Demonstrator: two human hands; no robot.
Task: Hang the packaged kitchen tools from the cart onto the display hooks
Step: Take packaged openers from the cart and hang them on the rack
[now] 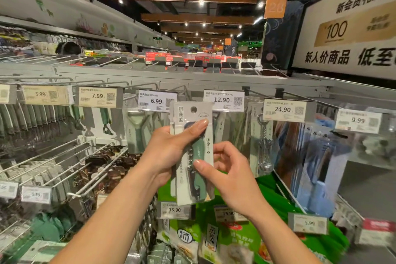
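Left thumb [199, 124] lies flat across the upper front of the package [207, 146]. The other left fingers are behind the card and hidden. The left hand [169, 148] is clamped on the package from its left edge.

Right thumb [200, 165] presses the front at mid-height. The right index finger [225, 148] curls at the right edge, and the remaining fingers curl behind. The right hand [233, 178] pinches the package from the right, lower than the left hand.

Package: a long white card, roughly upright, with a clear blister over a green-handled corkscrew [198, 152]. There is a round hang hole [194, 109] at the top; cannot tell whether a hook tip meets it.

Position: held in the air in front of the top row of the display rack [192, 77]. Its top edge sits between the 6.99 price tag [157, 100] and the 12.90 price tag [224, 99], overlapping both in view.

Surroundings, top row:
- To the left, a 7.99 price tag [97, 96], and a packaged peeler [137, 128] hanging below the 6.99 tag.
- To the right, a metal corkscrew [265, 146] hanging between the 12.90 tag and a 24.90 price tag [284, 109].
- Further right, blue packages [310, 167].

Lower left of the rack: long bare wire hooks [70, 156] jut forward. Below the hands are green bags [270, 191] and two 15.90 tags [174, 210].
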